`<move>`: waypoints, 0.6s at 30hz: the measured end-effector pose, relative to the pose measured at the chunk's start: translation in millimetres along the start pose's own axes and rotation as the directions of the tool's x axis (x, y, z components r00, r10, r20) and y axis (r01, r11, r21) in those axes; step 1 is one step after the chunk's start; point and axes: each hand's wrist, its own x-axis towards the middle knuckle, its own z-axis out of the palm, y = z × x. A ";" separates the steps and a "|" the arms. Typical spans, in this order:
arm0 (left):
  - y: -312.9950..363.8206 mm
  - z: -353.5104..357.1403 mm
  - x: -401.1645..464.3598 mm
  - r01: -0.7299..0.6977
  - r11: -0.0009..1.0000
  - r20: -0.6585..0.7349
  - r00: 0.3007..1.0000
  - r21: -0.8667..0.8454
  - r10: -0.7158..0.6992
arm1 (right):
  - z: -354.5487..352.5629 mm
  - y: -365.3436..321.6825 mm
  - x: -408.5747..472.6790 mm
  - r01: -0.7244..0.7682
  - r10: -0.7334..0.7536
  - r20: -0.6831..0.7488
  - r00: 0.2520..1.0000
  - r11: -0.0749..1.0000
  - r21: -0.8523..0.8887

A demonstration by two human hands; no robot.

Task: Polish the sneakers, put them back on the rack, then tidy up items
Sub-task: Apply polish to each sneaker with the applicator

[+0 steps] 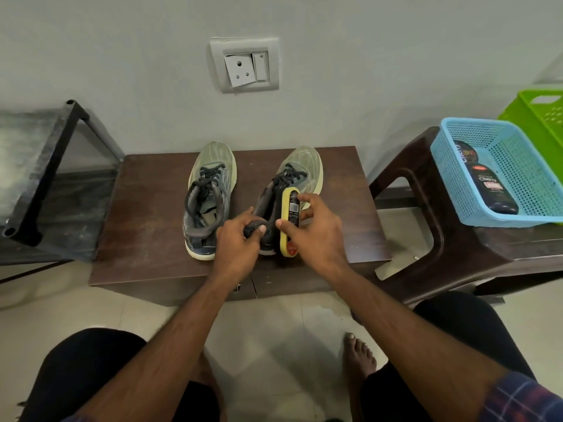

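Two grey-green sneakers with dark laces stand side by side on a low brown table [146,208], toes toward the wall. The left sneaker [208,193] is untouched. My left hand [239,242] grips the heel collar of the right sneaker [300,169]. My right hand [313,229] holds a yellow shoe-shine sponge [289,220] on edge against that sneaker's right side, thumb on the near face and fingers behind it.
A blue mesh basket [518,153] with a black polish bottle [493,190] sits on a brown plastic stool [457,251] at the right, a green basket [545,114] behind it. A dark metal rack [51,166] stands at the left. My knees and bare feet are below the table.
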 end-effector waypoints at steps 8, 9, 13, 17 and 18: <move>-3.2 -0.9 0.7 0.001 1.000 0.000 1.000 -0.007 -0.001 | -7.8 10.0 10.7 -0.059 0.059 -0.073 0.996 0.998 0.002; -2.8 -1.0 0.4 -0.009 1.000 0.007 1.000 -0.001 0.009 | -6.0 8.0 8.3 -0.029 0.029 -0.053 0.998 1.000 0.003; -0.6 -2.1 -2.2 -0.051 0.999 0.031 0.998 0.013 0.051 | -5.0 11.0 8.7 -0.028 0.027 -0.019 0.999 0.997 -0.066; 3.8 -6.4 -6.2 -0.063 0.997 0.010 0.998 0.047 0.062 | -16.9 18.2 15.4 -0.091 0.086 -0.081 0.993 0.994 -0.065; 5.9 -6.3 -7.0 -0.070 0.994 -0.008 0.997 0.080 0.071 | -16.7 16.0 13.2 -0.060 0.055 -0.083 0.995 0.997 -0.055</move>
